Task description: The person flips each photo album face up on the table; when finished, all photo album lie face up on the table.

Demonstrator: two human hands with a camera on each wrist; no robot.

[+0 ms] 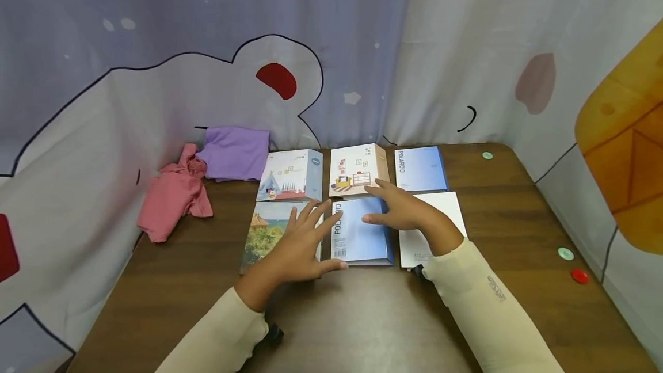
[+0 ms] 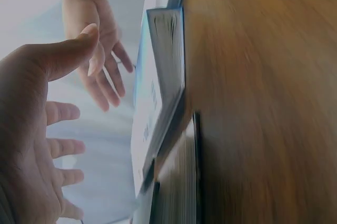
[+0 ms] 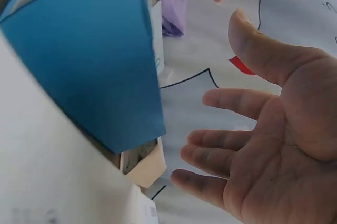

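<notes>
Both hands hover over two rows of albums on a brown table, and neither holds anything. My left hand (image 1: 299, 246), fingers spread, is above the landscape-cover album (image 1: 264, 229) at front left, partly hiding it. My right hand (image 1: 401, 207) reaches over the front middle blue POLAROID album (image 1: 357, 235), its fingers extended toward the back middle cream illustrated album (image 1: 357, 171). A white album (image 1: 414, 246) lies partly under the right forearm. Behind are a white album with a tent picture (image 1: 290, 174) and another blue POLAROID album (image 1: 422, 168). In the right wrist view a blue cover (image 3: 95, 61) stands beside the open palm.
A crumpled pink cloth (image 1: 173, 194) and a folded purple cloth (image 1: 235, 153) lie at the back left. Along the right side are green buttons (image 1: 566, 254) and a red button (image 1: 579, 276). A printed curtain (image 1: 352, 45) hangs behind the table.
</notes>
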